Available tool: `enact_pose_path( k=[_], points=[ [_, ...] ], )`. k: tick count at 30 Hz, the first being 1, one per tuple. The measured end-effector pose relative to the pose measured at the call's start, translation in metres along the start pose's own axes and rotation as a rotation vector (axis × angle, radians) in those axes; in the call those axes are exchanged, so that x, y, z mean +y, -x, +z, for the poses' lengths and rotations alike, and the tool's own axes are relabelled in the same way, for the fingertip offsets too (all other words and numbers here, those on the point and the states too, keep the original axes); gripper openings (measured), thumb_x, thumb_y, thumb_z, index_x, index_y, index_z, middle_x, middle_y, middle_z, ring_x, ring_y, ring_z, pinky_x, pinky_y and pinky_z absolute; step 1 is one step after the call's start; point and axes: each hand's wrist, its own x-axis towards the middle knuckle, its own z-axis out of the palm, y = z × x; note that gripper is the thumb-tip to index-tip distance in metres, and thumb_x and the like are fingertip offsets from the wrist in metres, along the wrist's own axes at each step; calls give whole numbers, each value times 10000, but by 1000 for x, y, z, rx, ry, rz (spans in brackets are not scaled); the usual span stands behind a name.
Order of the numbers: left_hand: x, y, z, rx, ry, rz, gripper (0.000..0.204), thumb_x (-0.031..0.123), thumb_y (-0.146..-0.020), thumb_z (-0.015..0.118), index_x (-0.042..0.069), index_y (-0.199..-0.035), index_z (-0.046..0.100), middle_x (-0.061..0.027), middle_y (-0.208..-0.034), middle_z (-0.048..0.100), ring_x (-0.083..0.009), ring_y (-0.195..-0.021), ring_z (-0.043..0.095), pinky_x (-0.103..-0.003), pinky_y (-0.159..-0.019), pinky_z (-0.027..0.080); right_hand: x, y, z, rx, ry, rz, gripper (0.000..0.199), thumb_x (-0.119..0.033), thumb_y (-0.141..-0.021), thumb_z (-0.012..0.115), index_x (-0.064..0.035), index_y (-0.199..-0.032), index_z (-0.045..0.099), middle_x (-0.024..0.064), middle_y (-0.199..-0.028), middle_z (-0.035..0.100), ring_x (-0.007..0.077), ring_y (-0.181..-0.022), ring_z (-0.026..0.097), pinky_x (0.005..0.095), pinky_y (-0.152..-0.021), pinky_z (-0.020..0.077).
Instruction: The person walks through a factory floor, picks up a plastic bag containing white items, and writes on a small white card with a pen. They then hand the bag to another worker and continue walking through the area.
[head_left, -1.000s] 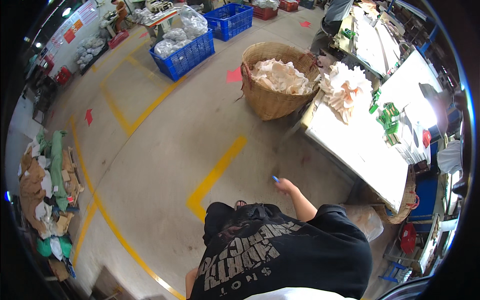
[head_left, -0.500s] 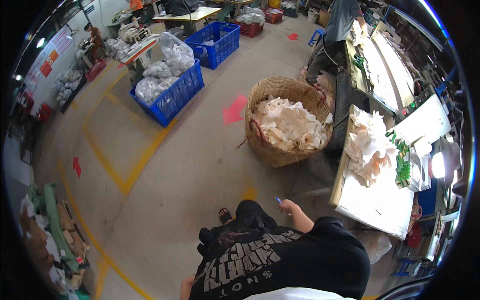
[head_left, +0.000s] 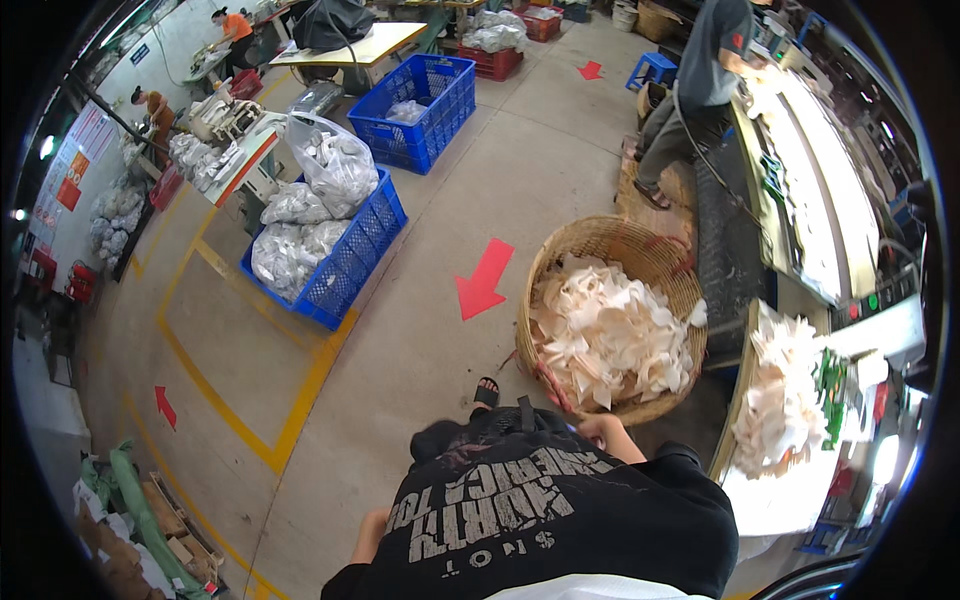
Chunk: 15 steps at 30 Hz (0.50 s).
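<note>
My right hand [head_left: 597,430] is low in front of my body, just short of the near rim of a round woven basket [head_left: 538,300]. Its fingers are closed, and a hint of blue shows at their tips, from a slim blue object too small to name. Whether the hand touches the basket I cannot tell. Thin cream cut pieces [head_left: 615,335] are heaped inside the basket, which has red cord handles. Of my left arm only a piece of forearm [head_left: 371,533] shows beside my black shirt; the hand itself is hidden.
A worktable [head_left: 785,505] with more cream pieces and green bundles stands right of the basket. Beyond it, a co-worker [head_left: 710,60] stands at a long lit table. Blue crates [head_left: 385,215] with bagged material are at left. Cardboard and a green roll [head_left: 140,515] lie lower left.
I have moved forward, and the basket and table now sit lower and farther right in view. My right hand has come close to the basket's near rim.
</note>
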Motion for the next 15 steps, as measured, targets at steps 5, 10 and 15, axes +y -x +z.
enact_pose_path(
  k=[5,10,15],
  points=[
    [143,-48,5,-83,-37,-82,483,145,-878,664,19,-1327,536,-72,-1255,634,-187,-1109,602,-357,-923,500,-232,204,-43,379,429,-353,249,-312,-897,529,-115,-887,680,7,-667,589,98,-465,412,280,-413,307],
    [286,-106,15,-110,-41,-113,487,131,-881,661,12,-1334,530,-73,-1271,629,-189,-1137,600,-360,-948,498,-356,281,-158,553,157,-759,308,-352,-898,587,-123,-1082,681,34,-724,615,99,-455,427,277,-402,320],
    [454,-191,5,-220,-366,-27,485,29,-862,606,32,-1342,536,-65,-1290,619,-171,-1170,573,-338,-964,477,-390,241,-298,879,23,-601,374,-349,-886,557,-44,-1067,674,115,-757,648,190,-466,518,332,-396,424]
  ],
)
